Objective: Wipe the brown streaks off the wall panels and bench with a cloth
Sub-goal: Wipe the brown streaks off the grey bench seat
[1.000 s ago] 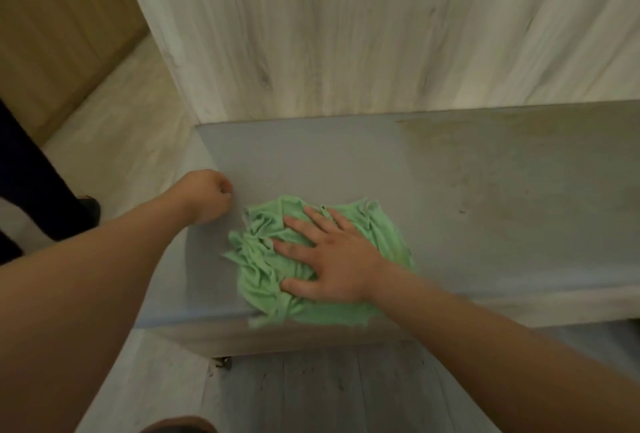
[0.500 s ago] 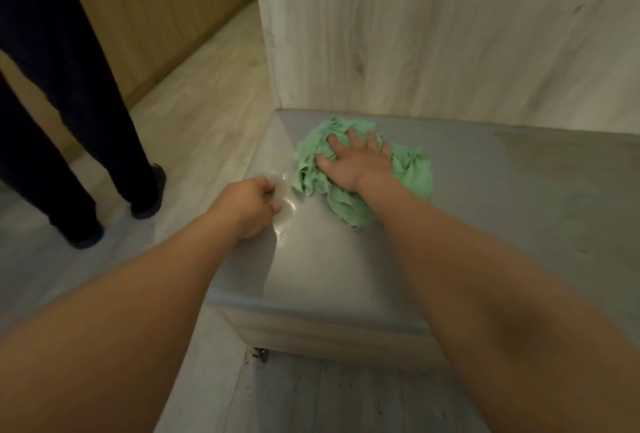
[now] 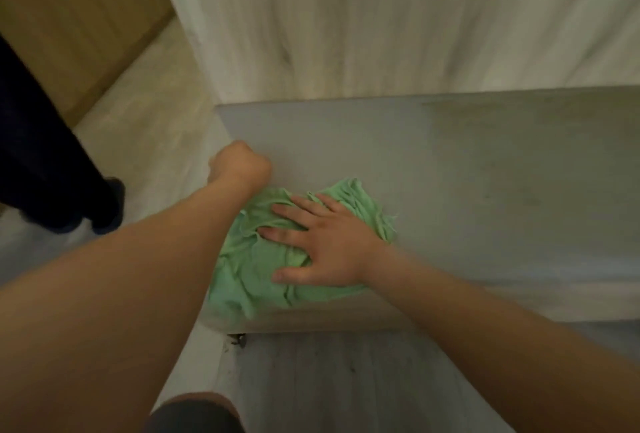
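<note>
The left hand and right hand were bare, forearms too; a dark grey garment covered one thigh.

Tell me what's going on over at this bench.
A person is wiping a grey bench top with a crumpled light-green cloth. The right hand lies flat on the cloth, fingers spread, pressing it down near the bench's front left corner. The left hand is a closed fist at the bench's left edge, holding nothing visible. Further right, brownish smears on the bench top are not yet wiped.
</note>
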Tool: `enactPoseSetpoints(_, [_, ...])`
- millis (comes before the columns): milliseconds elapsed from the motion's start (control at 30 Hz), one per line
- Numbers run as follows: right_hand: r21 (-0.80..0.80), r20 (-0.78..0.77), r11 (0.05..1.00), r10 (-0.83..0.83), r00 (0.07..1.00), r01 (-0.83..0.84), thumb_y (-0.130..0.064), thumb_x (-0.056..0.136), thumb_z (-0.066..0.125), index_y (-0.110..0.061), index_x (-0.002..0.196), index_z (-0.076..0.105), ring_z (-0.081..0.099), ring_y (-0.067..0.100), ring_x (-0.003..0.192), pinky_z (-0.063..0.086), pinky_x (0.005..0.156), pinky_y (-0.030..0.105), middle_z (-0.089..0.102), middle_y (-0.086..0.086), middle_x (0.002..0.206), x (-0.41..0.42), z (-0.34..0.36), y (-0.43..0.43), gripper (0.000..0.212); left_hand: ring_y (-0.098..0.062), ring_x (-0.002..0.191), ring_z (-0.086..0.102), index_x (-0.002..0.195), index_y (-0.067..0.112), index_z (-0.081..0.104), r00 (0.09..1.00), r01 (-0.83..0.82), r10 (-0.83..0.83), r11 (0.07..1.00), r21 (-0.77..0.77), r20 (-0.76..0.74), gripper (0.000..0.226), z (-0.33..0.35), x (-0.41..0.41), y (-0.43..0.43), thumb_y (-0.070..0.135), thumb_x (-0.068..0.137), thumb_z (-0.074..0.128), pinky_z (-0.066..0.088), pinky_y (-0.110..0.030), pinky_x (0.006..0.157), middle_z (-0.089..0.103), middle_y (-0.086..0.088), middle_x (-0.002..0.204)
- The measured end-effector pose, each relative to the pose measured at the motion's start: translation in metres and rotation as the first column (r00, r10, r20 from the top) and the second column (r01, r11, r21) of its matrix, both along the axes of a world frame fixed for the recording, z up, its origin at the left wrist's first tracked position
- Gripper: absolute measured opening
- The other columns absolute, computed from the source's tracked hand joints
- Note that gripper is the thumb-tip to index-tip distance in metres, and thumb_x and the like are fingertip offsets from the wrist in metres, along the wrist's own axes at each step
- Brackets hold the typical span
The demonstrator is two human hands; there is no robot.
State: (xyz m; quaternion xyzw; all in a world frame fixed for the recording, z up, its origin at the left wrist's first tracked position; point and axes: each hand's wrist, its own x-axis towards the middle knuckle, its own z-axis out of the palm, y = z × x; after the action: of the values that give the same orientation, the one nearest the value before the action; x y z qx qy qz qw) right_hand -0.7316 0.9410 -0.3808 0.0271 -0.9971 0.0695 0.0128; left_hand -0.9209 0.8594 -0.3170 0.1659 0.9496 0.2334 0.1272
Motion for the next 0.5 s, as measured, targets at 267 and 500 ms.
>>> enactPoseSetpoints(267, [0.093,-0.007,0.934,-0.347,0.938,0.346,-0.090,0.089,0.027,-0.058,0.158,0.020,0.012,0.021,0.160,0.010,0.127,0.054,0.019,-0.011,0.171,0.165,-0.005,0.127,0.076,-0.043,0.123,0.056,0.118,0.006,0.065,0.945,0.327,-0.327,0.944,0.047,-0.021,0.036,-0.008,0.094,0.140,0.025,0.090,0.054,0.050,-0.046,0.104,0.065,-0.020,0.126])
enactPoseSetpoints(500, [0.020,0.118,0.809,-0.585,0.802,0.587,-0.092,0.085,0.018,-0.062,0.156,0.009,-0.003,0.012,0.159,-0.003,0.129,0.046,0.003,-0.017,0.173,0.145,0.006,0.195,0.078,-0.042,0.125,0.052,0.123,0.006,0.063,0.914,0.384,-0.388,0.921,-0.057,-0.118,0.037,-0.017,0.096,0.183,0.027,0.095,0.050,0.048,-0.052,0.105,0.060,-0.021,0.130])
